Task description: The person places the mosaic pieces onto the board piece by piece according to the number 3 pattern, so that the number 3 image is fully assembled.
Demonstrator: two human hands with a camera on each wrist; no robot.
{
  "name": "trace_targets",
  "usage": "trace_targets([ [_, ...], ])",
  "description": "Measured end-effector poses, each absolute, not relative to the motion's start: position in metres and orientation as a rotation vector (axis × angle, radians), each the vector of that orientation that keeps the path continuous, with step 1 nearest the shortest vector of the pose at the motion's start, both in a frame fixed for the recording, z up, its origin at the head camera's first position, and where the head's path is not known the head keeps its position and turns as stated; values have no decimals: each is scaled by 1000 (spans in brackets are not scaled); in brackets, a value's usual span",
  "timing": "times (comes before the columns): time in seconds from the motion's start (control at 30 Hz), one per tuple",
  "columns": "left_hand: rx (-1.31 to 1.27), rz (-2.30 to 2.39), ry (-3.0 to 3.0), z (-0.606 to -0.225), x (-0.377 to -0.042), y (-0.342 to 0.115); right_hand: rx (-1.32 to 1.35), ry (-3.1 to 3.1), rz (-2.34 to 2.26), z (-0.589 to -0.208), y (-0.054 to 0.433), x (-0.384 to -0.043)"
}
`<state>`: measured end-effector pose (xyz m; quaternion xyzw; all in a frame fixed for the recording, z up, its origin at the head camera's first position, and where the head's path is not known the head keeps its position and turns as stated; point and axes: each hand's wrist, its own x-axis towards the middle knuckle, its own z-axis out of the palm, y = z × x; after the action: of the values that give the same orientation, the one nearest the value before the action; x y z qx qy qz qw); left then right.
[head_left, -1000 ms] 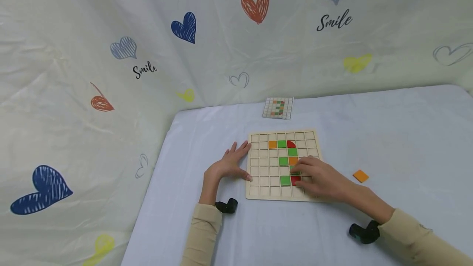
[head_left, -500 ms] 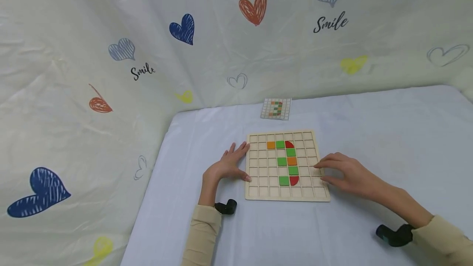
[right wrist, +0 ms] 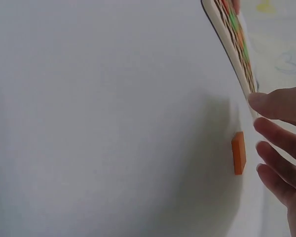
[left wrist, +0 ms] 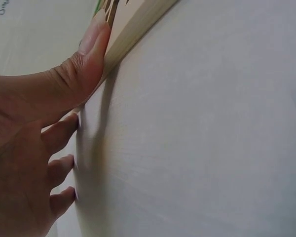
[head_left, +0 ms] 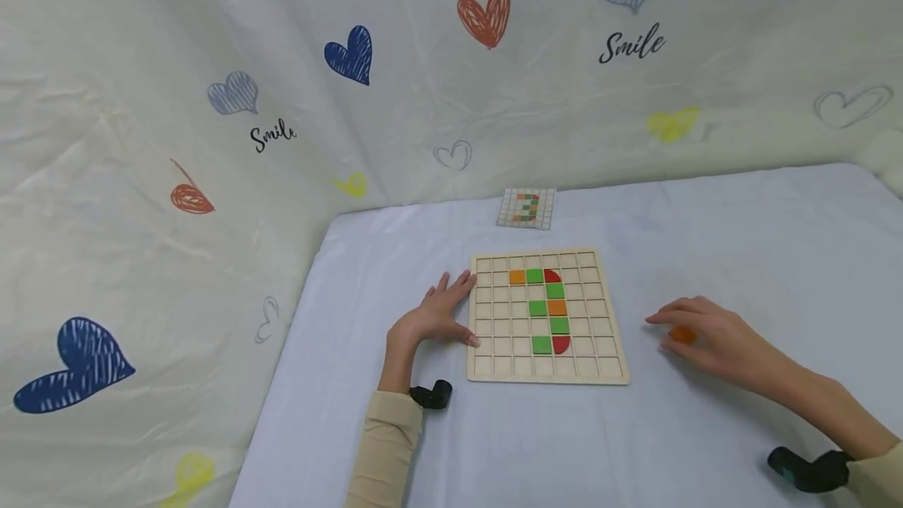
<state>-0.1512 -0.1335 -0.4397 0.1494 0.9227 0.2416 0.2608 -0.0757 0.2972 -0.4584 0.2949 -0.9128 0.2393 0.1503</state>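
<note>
A wooden grid board [head_left: 494,368] lies flat on the white cloth. Several green and orange square tiles and two red rounded tiles [head_left: 561,345] sit in its cells. My left hand [head_left: 433,318], fingers spread, touches the board's left edge; in the left wrist view the thumb [left wrist: 92,44] rests against its rim. Right of the board, my right hand [head_left: 712,335] hovers over a loose orange square tile [right wrist: 239,154], which the head view shows partly covered by the fingers. In the right wrist view, thumb and fingers stand apart from this tile and hold nothing.
A small printed card [head_left: 527,208] with a coloured grid pattern lies behind the board. The backdrop [head_left: 402,116] with hearts rises at the table's back and left. A black wrist camera [head_left: 807,470] is worn on the right wrist, another [head_left: 432,395] on the left.
My right hand has let go of the lower red tile, left in its cell, and moved right off the board to above the loose orange tile. The left hand stays put.
</note>
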Motion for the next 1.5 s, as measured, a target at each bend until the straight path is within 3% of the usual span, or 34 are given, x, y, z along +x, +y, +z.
trace_targets([
  [0.53, 391, 634, 2499, -438, -150, -134, 834, -2655, 633, -467, 318, -67],
  [1.5, 410, 640, 2492, -441, -153, -132, 833, -2568, 820, -462, 312, -70],
])
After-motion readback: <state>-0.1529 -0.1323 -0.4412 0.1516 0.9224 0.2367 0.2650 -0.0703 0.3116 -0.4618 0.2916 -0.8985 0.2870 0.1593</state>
